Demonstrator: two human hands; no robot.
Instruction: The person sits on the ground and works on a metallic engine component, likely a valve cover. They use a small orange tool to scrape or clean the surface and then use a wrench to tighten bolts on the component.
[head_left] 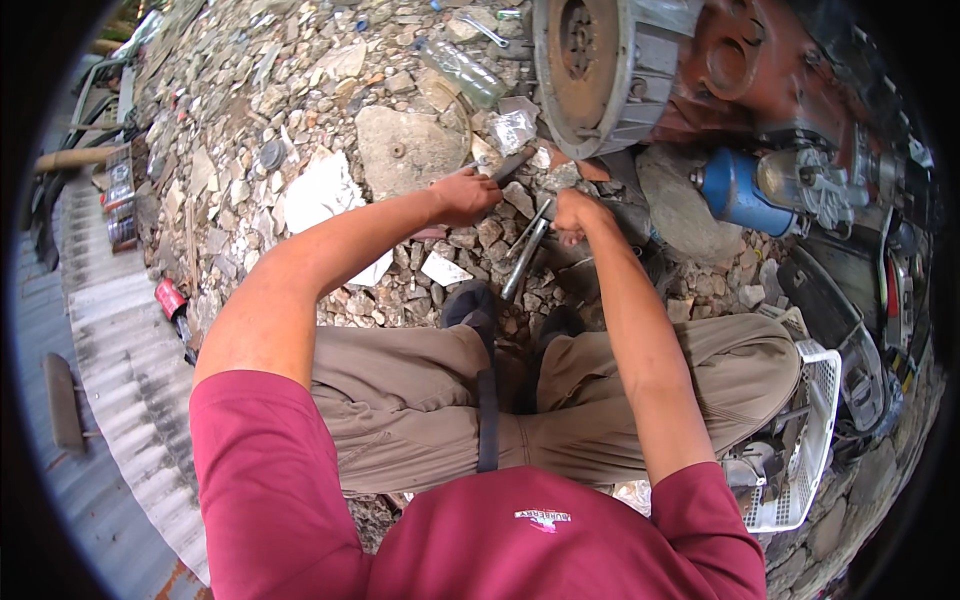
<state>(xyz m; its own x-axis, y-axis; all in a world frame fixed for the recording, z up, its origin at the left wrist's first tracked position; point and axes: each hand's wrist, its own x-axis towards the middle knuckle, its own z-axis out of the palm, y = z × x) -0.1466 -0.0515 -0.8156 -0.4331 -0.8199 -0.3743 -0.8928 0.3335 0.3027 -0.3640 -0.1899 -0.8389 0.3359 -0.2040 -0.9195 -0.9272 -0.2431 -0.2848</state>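
Observation:
My left hand is closed at the lower end of a dark bar lying on rubble; what its fingers grip is unclear. My right hand is also closed, right beside the upper ends of two long steel tools; its fingertips and whatever they hold are hard to make out. A flat grey stone and a white crumpled sheet lie to the left. The steel tools slant down toward my dark-shod feet.
A large metal housing on a rusty red engine fills the upper right, with a blue cylinder below. A white basket sits by my right knee. A plastic bottle, spanner and corrugated sheets lie around.

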